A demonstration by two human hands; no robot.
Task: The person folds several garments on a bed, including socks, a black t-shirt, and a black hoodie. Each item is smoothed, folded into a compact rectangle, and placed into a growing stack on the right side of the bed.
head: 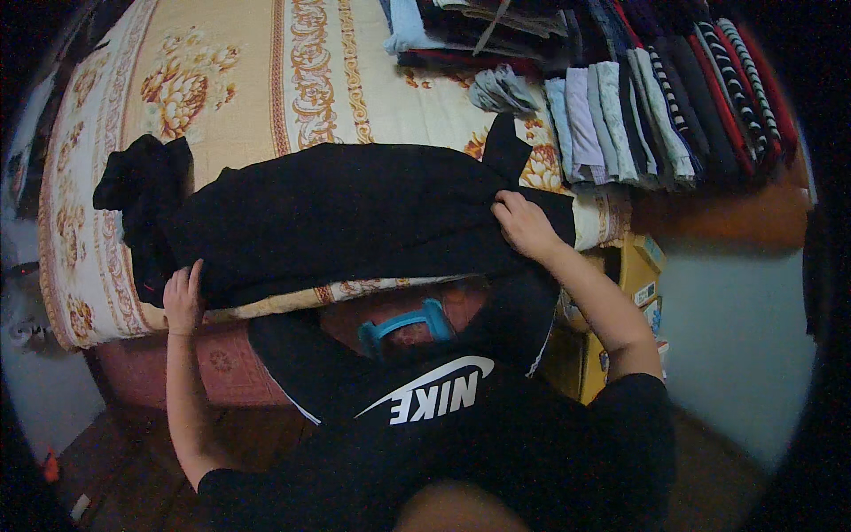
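Note:
A black cloth garment [346,206] lies stretched sideways along the near edge of a bed with a floral quilted cover [239,80]. My left hand [183,296] grips its near left corner, fingers on top of the cloth. Beside that hand, a bunched black part [149,173] of the garment sticks out to the left. At the right end, my right hand [525,223] holds the fabric, with the thumb hidden. A narrow black flap [506,146] points away from me just beyond the right hand. The black fabric hides its own folds and seams.
Folded clothes stand in a row [611,120] at the right, behind a small grey cloth bundle [502,90]. More folded clothes [479,40] are stacked at the far side. A blue plastic object [405,322] shows below the bed edge. Cardboard boxes [635,269] sit at right.

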